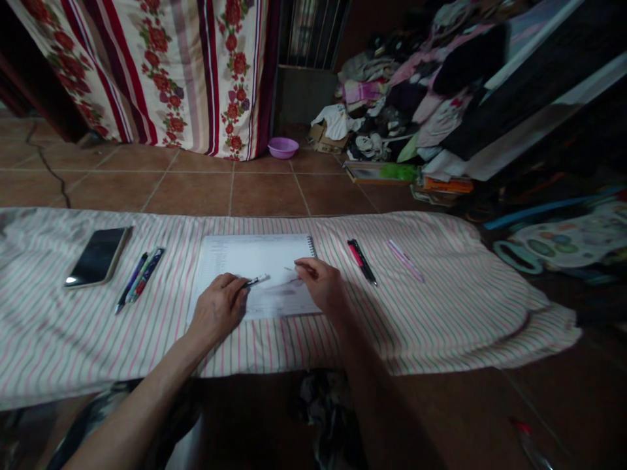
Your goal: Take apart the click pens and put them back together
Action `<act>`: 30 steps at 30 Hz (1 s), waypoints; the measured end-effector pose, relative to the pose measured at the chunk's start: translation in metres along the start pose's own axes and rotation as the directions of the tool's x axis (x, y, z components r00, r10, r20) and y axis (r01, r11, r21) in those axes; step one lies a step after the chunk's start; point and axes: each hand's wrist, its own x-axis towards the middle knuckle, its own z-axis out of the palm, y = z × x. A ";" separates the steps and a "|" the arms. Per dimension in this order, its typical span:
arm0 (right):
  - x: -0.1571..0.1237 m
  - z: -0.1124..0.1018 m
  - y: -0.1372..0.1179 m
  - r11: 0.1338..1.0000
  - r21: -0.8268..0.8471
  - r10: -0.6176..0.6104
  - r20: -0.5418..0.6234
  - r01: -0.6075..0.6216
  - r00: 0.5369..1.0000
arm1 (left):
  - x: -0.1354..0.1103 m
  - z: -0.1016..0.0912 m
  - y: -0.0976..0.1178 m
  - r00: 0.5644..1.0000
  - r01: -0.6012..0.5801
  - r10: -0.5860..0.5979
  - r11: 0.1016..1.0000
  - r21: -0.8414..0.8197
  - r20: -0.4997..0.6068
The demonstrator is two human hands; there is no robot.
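Note:
My left hand [220,303] is closed around a black-and-white pen part [257,280], whose light end points right over an open spiral notebook [245,251]. The fingertips of my right hand [318,281] pinch a thin, slender piece [290,268]; it looks like a pen refill, but it is too small to be sure. A gap separates what the two hands hold. Both hands are above the white page, and a soft shadow falls on it below them. The notebook's black spiral binding runs along its upper right side.
Several pens [140,281] lie left of the notebook beside a dark phone [98,256]. To the right are red and black pens [361,262] and a pink pen [405,260]. A striped cloth [455,294] covers the low surface. Beyond stand a purple basin [283,147] and heaped clothes [382,98].

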 end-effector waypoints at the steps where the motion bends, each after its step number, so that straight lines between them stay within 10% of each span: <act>1: 0.000 -0.001 0.001 1.000 -0.010 0.014 -0.002 -0.014 1.000 | 0.000 0.001 0.000 1.000 0.001 -0.001 1.000 0.011 -0.014; 30: 0.001 -0.009 0.006 0.982 -0.187 0.008 0.091 0.009 0.996 | -0.003 0.008 -0.011 0.998 0.038 -0.034 0.994 0.099 -0.045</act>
